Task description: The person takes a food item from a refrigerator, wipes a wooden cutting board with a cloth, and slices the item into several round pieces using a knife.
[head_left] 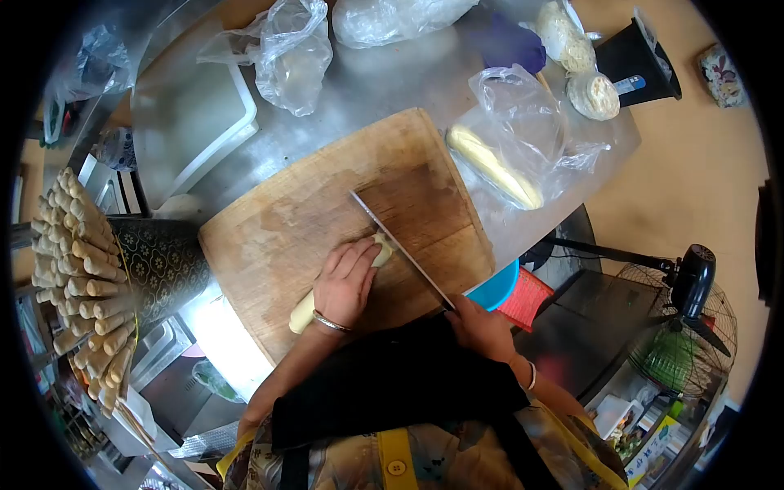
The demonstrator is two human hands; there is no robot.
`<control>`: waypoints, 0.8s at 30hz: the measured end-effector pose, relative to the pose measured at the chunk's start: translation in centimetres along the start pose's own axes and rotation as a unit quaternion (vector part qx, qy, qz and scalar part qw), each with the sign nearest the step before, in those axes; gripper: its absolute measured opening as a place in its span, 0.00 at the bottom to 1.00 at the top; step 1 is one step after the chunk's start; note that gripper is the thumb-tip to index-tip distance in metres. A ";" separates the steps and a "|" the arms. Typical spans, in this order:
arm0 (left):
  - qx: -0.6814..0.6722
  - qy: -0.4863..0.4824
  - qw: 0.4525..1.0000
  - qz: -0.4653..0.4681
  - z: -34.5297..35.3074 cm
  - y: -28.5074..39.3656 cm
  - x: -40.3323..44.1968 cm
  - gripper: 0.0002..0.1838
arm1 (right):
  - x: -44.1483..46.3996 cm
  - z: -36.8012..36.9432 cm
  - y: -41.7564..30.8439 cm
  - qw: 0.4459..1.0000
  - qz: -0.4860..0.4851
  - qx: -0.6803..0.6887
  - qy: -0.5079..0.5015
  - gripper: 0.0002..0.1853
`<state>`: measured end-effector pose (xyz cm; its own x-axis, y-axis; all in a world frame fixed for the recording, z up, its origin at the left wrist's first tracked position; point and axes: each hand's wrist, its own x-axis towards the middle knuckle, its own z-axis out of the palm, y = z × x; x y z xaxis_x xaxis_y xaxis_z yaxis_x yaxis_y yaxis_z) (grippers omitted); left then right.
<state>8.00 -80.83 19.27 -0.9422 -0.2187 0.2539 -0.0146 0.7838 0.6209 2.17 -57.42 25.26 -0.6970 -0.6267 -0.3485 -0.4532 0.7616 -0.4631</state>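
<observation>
A long pale yellow roll [303,315] lies slantwise on a wooden cutting board [278,204]. My left hand [343,282] is closed over its upper part, the fingers bent across it and pressing it to the board. The roll's far end shows just beyond my fingertips. My right hand [480,324] grips a knife [400,247] by the handle, which is mostly hidden in my fist. Its blade slants up and left over the board, close to that far end. Whether the edge touches the roll, I cannot tell.
Another pale roll [494,166] lies by a clear plastic bag [523,106] to the board's right. Plastic bags [294,57] and a white tray [216,143] sit behind. Wooden sticks [90,286] crowd the left; a fan [694,282] stands at right.
</observation>
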 end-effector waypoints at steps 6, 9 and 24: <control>0.063 0.005 0.998 -0.002 0.0 0.2 0.1 0.17 | -0.1 -0.3 -1.0 0.997 -0.043 -0.022 0.054 0.11; 0.058 0.004 0.998 -0.006 0.0 0.2 0.1 0.16 | -0.5 -0.1 -0.9 0.997 -0.044 -0.053 0.042 0.12; 0.003 -0.002 0.999 -0.032 0.1 -0.4 0.6 0.18 | 3.2 2.7 -0.5 0.995 -0.003 -0.060 -0.078 0.10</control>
<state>7.35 -81.23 19.06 -0.9404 -0.2663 0.2117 -0.0764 0.7717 0.6314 1.64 -60.24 22.17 -0.6029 -0.6424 -0.4731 -0.5273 0.7659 -0.3679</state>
